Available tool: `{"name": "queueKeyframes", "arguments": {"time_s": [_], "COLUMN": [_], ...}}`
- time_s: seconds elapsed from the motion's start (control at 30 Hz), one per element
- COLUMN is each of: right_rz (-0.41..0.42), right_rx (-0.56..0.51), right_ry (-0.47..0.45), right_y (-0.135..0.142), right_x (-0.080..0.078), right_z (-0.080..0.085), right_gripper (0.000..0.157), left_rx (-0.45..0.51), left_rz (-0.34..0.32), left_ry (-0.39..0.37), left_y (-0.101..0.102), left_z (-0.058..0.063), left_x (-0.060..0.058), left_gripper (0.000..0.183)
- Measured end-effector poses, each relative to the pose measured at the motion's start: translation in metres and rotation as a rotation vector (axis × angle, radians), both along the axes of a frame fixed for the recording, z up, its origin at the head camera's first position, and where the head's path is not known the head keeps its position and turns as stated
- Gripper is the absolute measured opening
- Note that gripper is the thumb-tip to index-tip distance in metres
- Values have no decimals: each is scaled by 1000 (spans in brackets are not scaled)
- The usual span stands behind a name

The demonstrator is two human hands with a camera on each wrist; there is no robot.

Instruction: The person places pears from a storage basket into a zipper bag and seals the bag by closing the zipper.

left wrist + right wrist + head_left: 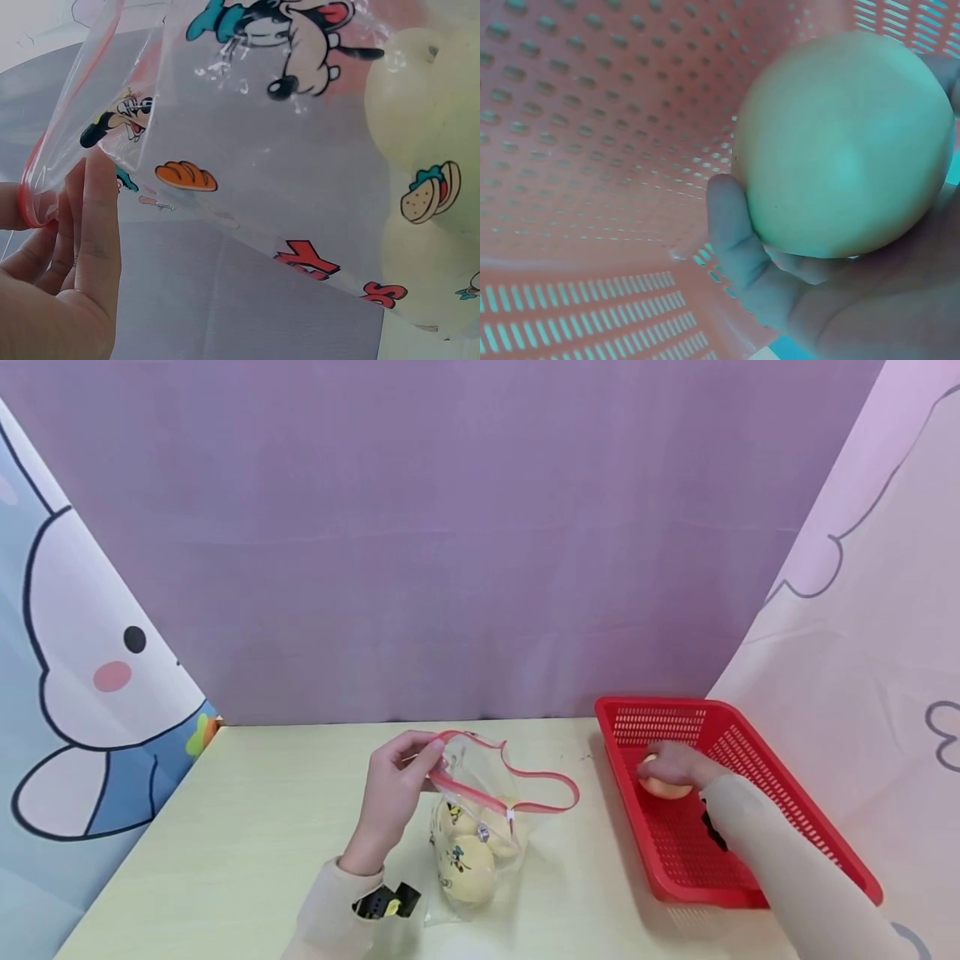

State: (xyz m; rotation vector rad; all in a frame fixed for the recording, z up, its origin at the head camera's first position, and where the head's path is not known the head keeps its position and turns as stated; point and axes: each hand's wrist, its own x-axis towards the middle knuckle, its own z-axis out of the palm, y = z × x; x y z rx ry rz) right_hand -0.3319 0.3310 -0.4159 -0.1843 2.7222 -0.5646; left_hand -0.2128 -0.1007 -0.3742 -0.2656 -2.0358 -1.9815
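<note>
My left hand (396, 793) pinches the red zip edge of a clear zip bag (480, 768) between thumb and fingers. Cartoon figures are printed on the bag, and its mouth gapes toward the right. Inside, pale yellow apples (470, 872) lie low in the bag; one with a short stem (401, 97) shows through the plastic in the left wrist view. Over in the red basket (641, 843), my right hand (678, 762) grips another pale yellow apple (847, 150), fingers curled around its underside in the right wrist view.
The basket has slotted walls and stands at the right of the light table (247, 835). A purple cloth (450, 543) hangs behind the table. Printed cloths flank it, a cartoon character (90, 635) on the left one. Each sleeve carries a dark wrist strap (382, 902).
</note>
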Motion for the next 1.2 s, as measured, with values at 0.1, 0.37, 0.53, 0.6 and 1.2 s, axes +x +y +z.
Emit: {"name": "queueKeyframes", "arguments": {"time_s": [0.1,0.37,0.53,0.6,1.2], "right_rz": [-24,-43,-22,-10,44], "right_rx": [-22,-67,-77,-62,-52], "right_ry": [-30,-8,31,57,241], "right_y": [-2,-9,-18,-21,-49], "right_x": [4,11,18,20,42], "right_z": [6,22,35,38,74], "right_gripper": [59,69,66,66,65], "left_rx": [-1,1,1,1,8], "left_rz": [0,-1,3,2,-2], "left_ry": [1,3,-3,-3,-7], "left_y": [0,0,0,0,-1], "left_z": [0,0,0,0,1], "left_x": [0,-1,-1,-1,-2], "left_gripper": [18,17,15,16,17]}}
